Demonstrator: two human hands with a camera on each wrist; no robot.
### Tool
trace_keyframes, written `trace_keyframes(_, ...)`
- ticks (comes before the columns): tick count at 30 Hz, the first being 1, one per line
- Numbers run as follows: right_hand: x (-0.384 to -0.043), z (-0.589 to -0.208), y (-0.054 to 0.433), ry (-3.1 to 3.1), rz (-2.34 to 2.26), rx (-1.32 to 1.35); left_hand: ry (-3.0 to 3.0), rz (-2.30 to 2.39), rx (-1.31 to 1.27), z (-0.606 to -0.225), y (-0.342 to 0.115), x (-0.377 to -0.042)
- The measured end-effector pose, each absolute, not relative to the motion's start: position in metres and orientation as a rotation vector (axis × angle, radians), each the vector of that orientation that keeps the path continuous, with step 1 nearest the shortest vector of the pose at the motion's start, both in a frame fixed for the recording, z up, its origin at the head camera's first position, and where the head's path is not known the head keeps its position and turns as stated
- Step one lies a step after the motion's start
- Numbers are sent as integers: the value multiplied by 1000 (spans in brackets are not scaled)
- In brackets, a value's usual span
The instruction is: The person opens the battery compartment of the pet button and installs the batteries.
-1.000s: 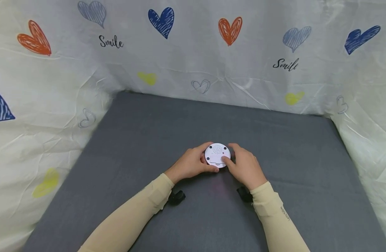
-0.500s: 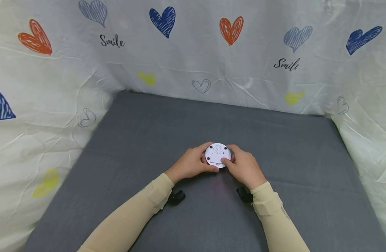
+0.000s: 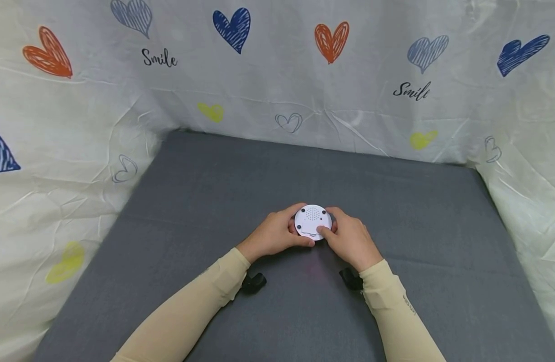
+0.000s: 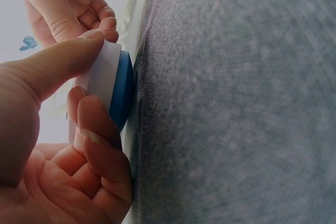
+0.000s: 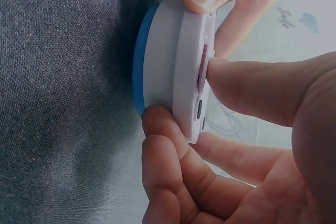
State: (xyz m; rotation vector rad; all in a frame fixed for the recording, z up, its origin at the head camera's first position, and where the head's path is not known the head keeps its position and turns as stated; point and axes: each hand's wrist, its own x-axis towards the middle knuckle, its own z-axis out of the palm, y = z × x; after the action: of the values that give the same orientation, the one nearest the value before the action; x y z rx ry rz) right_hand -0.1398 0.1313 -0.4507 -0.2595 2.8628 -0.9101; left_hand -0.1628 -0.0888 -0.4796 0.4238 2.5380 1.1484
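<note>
A round white electronic device with a blue underside is held just above or on the dark grey cloth; I cannot tell whether it touches. Its upturned back shows speaker holes, small dark feet and a battery cover. My left hand grips its left edge, thumb at the near rim and fingers curled round the side. With the right hand I hold the right edge, the thumb pressing on the cover. A thin gap shows beside that thumb in the right wrist view. The blue face points down.
Dark grey cloth covers the table. A white sheet printed with hearts and "Smile" hangs behind and along both sides. Black wrist mounts jut inward below the beige sleeves.
My right fingers have closed in on the device's edge, and the right thumb has shifted slightly left on the cover. The left hand and the device stay almost where they were.
</note>
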Motion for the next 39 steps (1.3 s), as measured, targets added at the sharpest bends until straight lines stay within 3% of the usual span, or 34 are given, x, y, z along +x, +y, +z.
trace_keyframes(39,-141,-451,130,2863,-890,-256,2513,1181,436,-479,-90,-164)
